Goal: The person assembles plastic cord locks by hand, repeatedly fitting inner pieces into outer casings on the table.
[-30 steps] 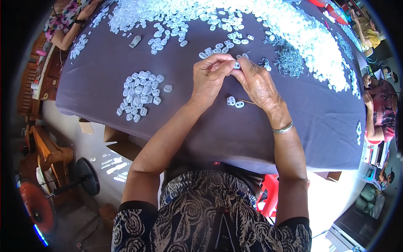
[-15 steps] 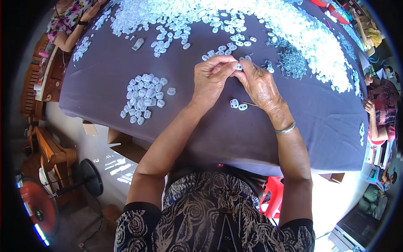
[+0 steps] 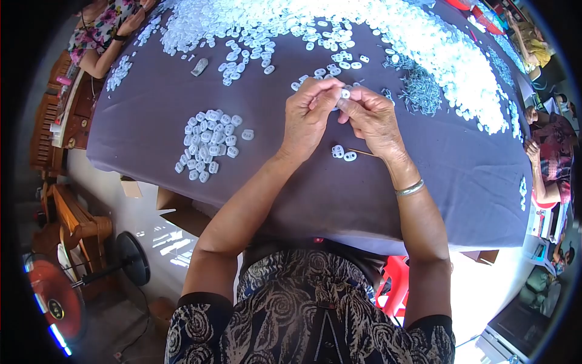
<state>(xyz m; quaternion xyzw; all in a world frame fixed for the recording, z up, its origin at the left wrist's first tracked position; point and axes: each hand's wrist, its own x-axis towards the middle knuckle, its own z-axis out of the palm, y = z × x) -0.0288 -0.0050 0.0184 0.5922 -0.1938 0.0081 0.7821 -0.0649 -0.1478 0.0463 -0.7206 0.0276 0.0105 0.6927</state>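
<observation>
Over the middle of the table, my left hand pinches a small white plastic piece between thumb and fingertips. My right hand is closed at the same piece from the other side, a metal bangle on its wrist. The fingers cover much of the piece. Below my right hand lie two loose white oval pieces with two holes and a thin brown stick. Left of my left hand is a small heap of similar white pieces. More loose ones lie just beyond my fingers.
A large bank of white pieces stretches along the far side. A pile of small dark metal pins lies to the right. A grey lump sits at upper left. Other people sit at both sides; a fan stands at lower left.
My right hand's fingers have curled and shifted slightly, with the thumb lower on the piece. My left hand has barely moved. The heaps look the same.
</observation>
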